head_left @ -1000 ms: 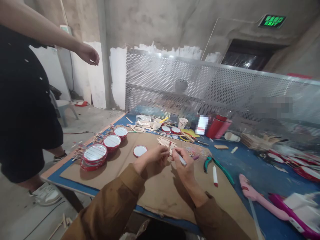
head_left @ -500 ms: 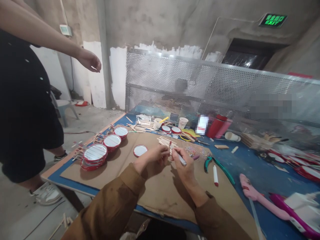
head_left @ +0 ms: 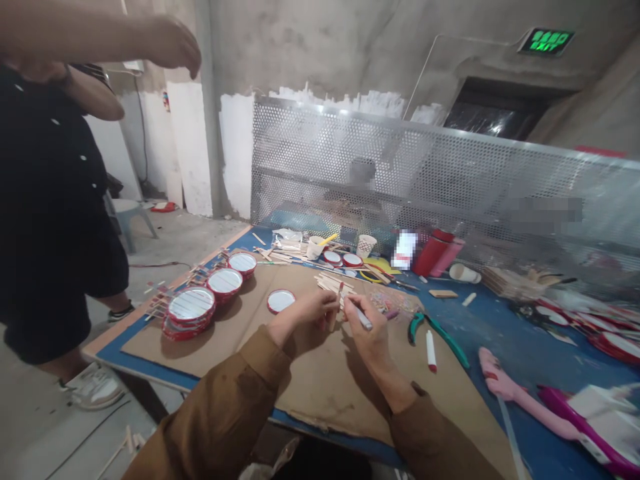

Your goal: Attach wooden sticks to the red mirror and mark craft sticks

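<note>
My left hand (head_left: 311,315) pinches a small wooden stick (head_left: 341,289) whose upper end is red. In my right hand (head_left: 371,337) is a marker pen (head_left: 361,316), held like a writing tool, its tip close to the stick; whether they touch I cannot tell. Beyond both hands lies a pile of wooden sticks (head_left: 327,279) on the cardboard (head_left: 320,400). A round red-rimmed disc with a white face (head_left: 281,301) lies left of my hands. Farther left are several similar drum-like pieces (head_left: 191,305) with stick necks and strings. A white pen with a red end (head_left: 431,351) rests to the right.
Green-handled pliers (head_left: 416,328) and a pink glue gun (head_left: 530,403) lie on the right. Paper cups (head_left: 367,245), a red bottle (head_left: 433,253) and a phone (head_left: 404,249) stand before a perforated metal panel (head_left: 310,153). A person (head_left: 50,200) stands at the left.
The other person's arm at the left has risen, and a second forearm now shows there. My own hands, the stick and the marker pen stay almost where they were.
</note>
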Tool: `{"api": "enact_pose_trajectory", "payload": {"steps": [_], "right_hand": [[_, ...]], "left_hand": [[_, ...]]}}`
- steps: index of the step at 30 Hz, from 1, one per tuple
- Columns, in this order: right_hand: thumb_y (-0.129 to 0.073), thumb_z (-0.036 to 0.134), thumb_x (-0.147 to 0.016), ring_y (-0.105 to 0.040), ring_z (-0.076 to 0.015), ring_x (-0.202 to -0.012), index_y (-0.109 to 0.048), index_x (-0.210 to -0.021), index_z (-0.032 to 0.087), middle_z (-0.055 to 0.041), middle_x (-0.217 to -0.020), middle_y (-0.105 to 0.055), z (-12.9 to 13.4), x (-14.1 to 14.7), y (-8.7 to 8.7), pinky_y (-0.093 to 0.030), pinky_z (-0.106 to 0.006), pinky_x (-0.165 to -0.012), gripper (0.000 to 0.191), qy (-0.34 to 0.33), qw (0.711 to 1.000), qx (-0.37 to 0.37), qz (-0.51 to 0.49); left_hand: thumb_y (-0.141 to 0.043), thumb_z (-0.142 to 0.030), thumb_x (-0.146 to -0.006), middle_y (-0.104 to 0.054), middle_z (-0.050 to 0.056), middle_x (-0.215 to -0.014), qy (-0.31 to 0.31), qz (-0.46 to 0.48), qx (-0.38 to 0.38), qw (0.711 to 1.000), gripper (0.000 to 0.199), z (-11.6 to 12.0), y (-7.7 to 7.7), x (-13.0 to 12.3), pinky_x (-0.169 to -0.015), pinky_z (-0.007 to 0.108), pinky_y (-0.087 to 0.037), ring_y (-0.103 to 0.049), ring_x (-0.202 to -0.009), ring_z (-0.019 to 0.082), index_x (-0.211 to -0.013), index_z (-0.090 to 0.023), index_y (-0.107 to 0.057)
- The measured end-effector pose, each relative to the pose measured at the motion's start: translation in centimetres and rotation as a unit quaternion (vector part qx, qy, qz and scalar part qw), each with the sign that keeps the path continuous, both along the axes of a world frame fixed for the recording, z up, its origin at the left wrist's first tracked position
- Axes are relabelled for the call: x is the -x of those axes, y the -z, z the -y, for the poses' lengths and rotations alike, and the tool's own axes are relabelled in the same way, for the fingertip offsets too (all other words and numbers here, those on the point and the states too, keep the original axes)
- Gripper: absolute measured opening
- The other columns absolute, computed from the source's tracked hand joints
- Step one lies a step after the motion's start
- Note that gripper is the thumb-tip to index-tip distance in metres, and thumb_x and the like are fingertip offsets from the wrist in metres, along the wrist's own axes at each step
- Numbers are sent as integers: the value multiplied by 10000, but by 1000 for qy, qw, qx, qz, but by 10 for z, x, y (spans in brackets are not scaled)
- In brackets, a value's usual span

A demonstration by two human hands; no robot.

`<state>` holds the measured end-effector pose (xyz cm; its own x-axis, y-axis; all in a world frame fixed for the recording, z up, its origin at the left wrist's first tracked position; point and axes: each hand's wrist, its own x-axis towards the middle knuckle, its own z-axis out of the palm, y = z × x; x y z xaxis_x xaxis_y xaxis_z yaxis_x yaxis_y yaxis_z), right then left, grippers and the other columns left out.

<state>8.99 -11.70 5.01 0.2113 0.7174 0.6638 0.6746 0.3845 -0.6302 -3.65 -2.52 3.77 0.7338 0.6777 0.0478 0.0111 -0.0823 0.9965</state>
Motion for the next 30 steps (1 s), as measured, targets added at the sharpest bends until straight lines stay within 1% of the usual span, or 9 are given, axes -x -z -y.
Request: {"api": "enact_pose_trajectory", "payload": {"steps": [2,4,8,14,19,23,26,28,30], "right_hand": [[-527,374,-915,-658,-201,-753,-638,-871,192,-49,-807,-699,0,0,-1,-497,-298,-657,218,2,1000,2,-6],[-524,374,-914,-658,-199,-746,-637,-871,194,-41,-791,-696,1,0,-2,-499,-296,-655,217,3,1000,0,-11],[-511,383,-918,-654,-195,-724,-631,-862,207,-25,-762,-692,2,0,-2,-500,-293,-645,220,3,1000,0,-16],[-529,379,-909,-656,-198,-736,-637,-873,202,-38,-788,-695,1,-1,-1,-501,-295,-643,211,3,1000,2,-15],[-519,382,-912,-649,-190,-702,-639,-867,202,-28,-760,-692,1,0,-1,-504,-296,-638,221,-2,1000,-4,-24],[-530,375,-906,-649,-192,-709,-639,-867,200,-30,-759,-693,1,1,-1,-504,-298,-645,210,3,1000,-6,-22],[-533,377,-907,-651,-193,-718,-639,-870,200,-34,-770,-695,1,0,-1,-503,-301,-660,210,3,1000,-9,-15],[-534,382,-904,-652,-195,-720,-637,-864,202,-32,-764,-693,1,0,0,-503,-302,-662,211,7,1000,-7,-13],[-522,386,-911,-654,-195,-721,-635,-868,203,-27,-752,-688,1,-1,0,-504,-301,-658,219,10,1000,-4,-23]], "left_hand": [[-567,-272,-818,-493,-28,-547,0,-29,-39,999,174,0,-2,1,-522,249,-352,-418,-500,91,-678,-172,-539],[-540,-278,-834,-507,-24,-551,1,-33,-63,997,179,0,-4,1,-521,245,-356,-427,-500,92,-691,-170,-544],[-549,-271,-822,-509,-30,-564,-9,-12,-62,998,166,2,-6,1,-533,229,-365,-432,-514,85,-691,-170,-536],[-563,-250,-803,-497,-30,-547,-9,-31,-67,997,162,-1,-5,0,-544,236,-359,-429,-524,91,-662,-178,-527],[-581,-310,-796,-498,-34,-569,-6,-27,-56,998,182,-1,-5,0,-525,226,-334,-414,-519,82,-682,-180,-525],[-545,-310,-804,-498,-22,-585,-8,-7,-50,999,166,4,-5,1,-539,237,-355,-423,-543,96,-701,-181,-527],[-556,-309,-792,-505,-14,-598,-7,-12,-68,998,162,4,-2,1,-543,251,-360,-418,-556,105,-696,-183,-525],[-543,-314,-801,-493,-17,-585,-23,-10,-80,996,167,3,0,1,-540,250,-357,-414,-554,106,-696,-185,-522],[-522,-310,-818,-485,-21,-565,-17,-22,-91,995,180,0,0,1,-542,244,-358,-417,-548,104,-688,-185,-523]]}}
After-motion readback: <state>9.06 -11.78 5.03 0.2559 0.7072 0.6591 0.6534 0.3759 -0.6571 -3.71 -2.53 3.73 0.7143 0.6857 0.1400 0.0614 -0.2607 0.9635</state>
